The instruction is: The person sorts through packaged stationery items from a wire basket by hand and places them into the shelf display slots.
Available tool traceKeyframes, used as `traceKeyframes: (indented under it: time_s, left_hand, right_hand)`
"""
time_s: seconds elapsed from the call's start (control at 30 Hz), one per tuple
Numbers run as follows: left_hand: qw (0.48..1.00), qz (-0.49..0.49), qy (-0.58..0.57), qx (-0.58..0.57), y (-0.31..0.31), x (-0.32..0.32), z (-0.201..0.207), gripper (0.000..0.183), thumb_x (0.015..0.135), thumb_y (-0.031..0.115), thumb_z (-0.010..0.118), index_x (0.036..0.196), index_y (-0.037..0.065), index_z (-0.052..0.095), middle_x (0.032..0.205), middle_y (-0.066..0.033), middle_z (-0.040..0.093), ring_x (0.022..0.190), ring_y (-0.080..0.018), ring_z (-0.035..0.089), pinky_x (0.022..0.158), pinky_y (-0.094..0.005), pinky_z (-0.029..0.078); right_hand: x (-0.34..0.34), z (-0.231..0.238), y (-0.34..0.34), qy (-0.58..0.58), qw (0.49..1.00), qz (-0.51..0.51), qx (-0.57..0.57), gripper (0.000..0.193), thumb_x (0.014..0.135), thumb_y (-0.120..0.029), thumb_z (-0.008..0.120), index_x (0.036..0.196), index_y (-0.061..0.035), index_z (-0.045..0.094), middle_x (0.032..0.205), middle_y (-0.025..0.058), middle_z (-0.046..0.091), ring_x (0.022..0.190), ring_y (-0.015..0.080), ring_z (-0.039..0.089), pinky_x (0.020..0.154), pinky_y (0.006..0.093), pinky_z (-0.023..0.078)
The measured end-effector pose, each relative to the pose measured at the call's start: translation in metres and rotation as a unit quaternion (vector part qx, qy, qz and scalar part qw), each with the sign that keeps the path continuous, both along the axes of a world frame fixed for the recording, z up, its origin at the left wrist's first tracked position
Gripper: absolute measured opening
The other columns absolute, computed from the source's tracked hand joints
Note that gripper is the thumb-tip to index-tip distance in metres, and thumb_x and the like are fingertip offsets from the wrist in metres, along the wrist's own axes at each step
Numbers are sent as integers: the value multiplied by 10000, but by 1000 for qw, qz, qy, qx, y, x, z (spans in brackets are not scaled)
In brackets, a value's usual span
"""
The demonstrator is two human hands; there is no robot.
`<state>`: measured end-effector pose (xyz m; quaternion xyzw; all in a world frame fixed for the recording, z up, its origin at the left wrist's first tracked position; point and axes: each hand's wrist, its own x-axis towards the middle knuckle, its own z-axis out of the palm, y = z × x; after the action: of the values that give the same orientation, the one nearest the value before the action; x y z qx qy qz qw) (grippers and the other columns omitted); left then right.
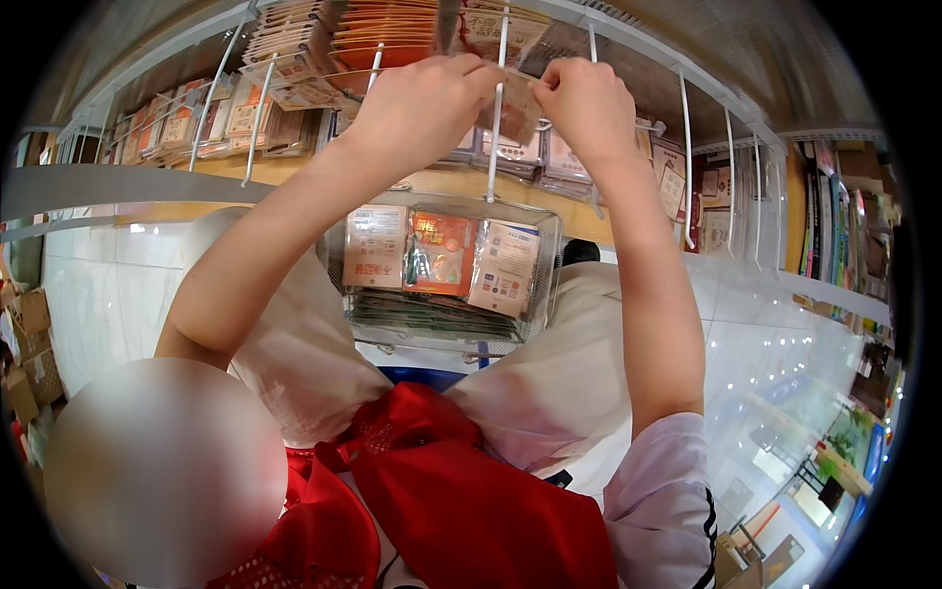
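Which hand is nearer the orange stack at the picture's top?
Left. The left hand is just below the orange stack in view; the right hand is farther right.

Glossy packet (516, 106), probably plastic; metal-mesh basket (549, 280)

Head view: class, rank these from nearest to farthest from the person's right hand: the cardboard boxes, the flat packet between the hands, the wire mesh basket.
1. Flat packet: just left of the right hand.
2. Wire mesh basket: below the shelf, toward the lap.
3. Cardboard boxes: far left edge.
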<state>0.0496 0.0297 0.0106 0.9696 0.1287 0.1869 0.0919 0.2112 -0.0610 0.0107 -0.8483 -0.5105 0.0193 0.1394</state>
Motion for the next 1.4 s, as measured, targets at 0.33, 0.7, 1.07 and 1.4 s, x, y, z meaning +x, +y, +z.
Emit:
traceKeyframes:
  time_s: [0.33,0.7,1.07,1.4]
  left_hand:
    - [993,-86,-53,67,12,-50,2,192,761,133,599,951,120,580,759,-22,587,611,-191,591,515,-299,471]
    - [919,-297,244,-85,-31,-91,-79,164,757,171,586,866,47,577,720,-40,568,652,-205,584,553,-337,467]
    - [671,179,263,-670,-136,-44,-231,523,791,245,625,1155,-75,427,1029,-172,575,867,-201,600,710,-301,486]
    - [642,199,134,-729,-187,1,-202,493,783,195,647,1177,10,415,977,-89,579,863,-162,590,668,-297,499]
  right_hand:
    - [24,-22,46,-70,994,-76,20,256,721,-265,625,809,-28,662,813,204,636,773,374,627,684,444,515]
    - [15,-8,21,-52,989,-107,82,383,809,-336,534,1095,-87,581,865,194,642,818,387,617,738,453,495]
    - [4,23,-51,-14,982,-124,141,346,802,-331,552,1028,-75,606,744,123,659,704,290,641,649,379,503]
    - [28,29,-99,30,964,-140,222,214,780,-202,598,919,-43,627,713,162,629,706,326,612,662,401,486]
